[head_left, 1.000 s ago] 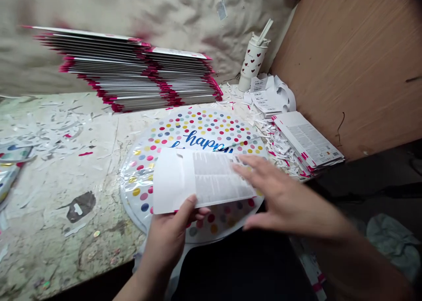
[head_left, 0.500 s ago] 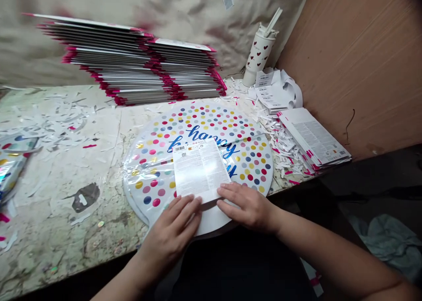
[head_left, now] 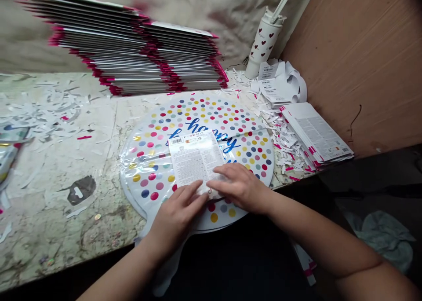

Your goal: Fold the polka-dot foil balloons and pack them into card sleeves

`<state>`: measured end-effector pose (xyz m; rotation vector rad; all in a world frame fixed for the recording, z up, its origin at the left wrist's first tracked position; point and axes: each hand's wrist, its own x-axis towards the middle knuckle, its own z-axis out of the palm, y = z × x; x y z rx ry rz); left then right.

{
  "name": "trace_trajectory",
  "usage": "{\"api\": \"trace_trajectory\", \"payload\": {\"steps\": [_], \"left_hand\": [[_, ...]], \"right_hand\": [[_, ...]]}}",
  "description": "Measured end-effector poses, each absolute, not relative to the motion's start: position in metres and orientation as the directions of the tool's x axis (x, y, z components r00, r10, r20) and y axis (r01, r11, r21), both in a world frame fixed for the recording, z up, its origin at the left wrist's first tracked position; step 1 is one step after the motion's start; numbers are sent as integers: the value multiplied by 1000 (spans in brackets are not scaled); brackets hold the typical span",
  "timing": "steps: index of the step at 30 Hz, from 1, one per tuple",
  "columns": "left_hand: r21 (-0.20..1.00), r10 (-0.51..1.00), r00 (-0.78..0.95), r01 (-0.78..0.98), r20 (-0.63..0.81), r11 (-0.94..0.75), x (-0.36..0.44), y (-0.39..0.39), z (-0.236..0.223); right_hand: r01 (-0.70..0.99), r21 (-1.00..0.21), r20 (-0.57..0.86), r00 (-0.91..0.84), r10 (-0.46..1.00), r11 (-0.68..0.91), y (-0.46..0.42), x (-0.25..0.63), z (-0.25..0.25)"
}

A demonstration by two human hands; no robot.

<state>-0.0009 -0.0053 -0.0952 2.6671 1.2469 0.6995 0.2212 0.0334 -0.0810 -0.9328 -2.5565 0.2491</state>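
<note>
A round foil balloon in clear plastic lies flat on the worktable, printed with coloured dots and blue "happy" lettering. On its middle rests a white printed label with a barcode at its upper left. My left hand lies on the label's lower left edge and the balloon. My right hand covers the label's lower right corner, its fingers reaching towards my left hand. The label's bottom edge is hidden under my fingers.
A tall stack of pink-edged card packaging stands behind the balloon. To the right are a heart-patterned white tumbler, a pile of printed cards and paper scraps. Foil packs lie at the left edge, against a wooden panel.
The label, lifted in my left hand a second ago, now lies flat on the balloon. Both hands have come together on its lower edge, and the scene sits lower in the view.
</note>
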Motion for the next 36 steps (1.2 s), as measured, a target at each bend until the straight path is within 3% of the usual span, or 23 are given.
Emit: {"api": "trace_trajectory", "payload": {"steps": [2,6,8,13,19,23,26,27,29,30,32,34,36], "left_hand": [[288,709,595,653,378,-701,-4,-8,-96],[461,832,451,693,323,-554,-6,-16,-88],[483,856,441,707,270,-517,-3,-19,-83],[350,771,574,687,275,-636,8,-21,-79],[322,884,414,824,219,-466,17,-13,-89],[91,728,579,757,368,-648,-5,-13,-95],[50,739,563,782,369,-621,-32,-25,-90],[101,778,506,811,373,-576,-39,-30,-85],[359,884,355,817,304,-451,-44,-40,-73],[540,939,297,768,175,-344,-42,-43,-67],[830,933,281,557,-223,31,-32,-45,-57],[859,795,330,242,-509,450,-17,-42,-52],[766,766,287,-139,-575,627,-4,-33,-53]], "right_hand": [[503,-281,329,-749,575,817,33,220,-82],[526,-466,243,-697,674,712,30,218,-79],[534,-476,182,-717,672,699,27,217,-77],[494,-310,159,-816,556,812,19,210,-80],[676,-445,71,-627,776,587,27,203,-85],[631,-267,114,-730,674,729,33,205,-77],[570,-135,-36,-820,571,811,27,201,-72],[585,-86,-96,-811,578,806,25,197,-71],[611,27,-165,-778,606,791,21,188,-68],[613,79,-165,-770,617,786,20,183,-66],[594,149,-88,-788,609,790,21,177,-59],[562,175,73,-826,559,808,24,175,-50],[542,173,290,-826,483,823,25,177,-45]]}}
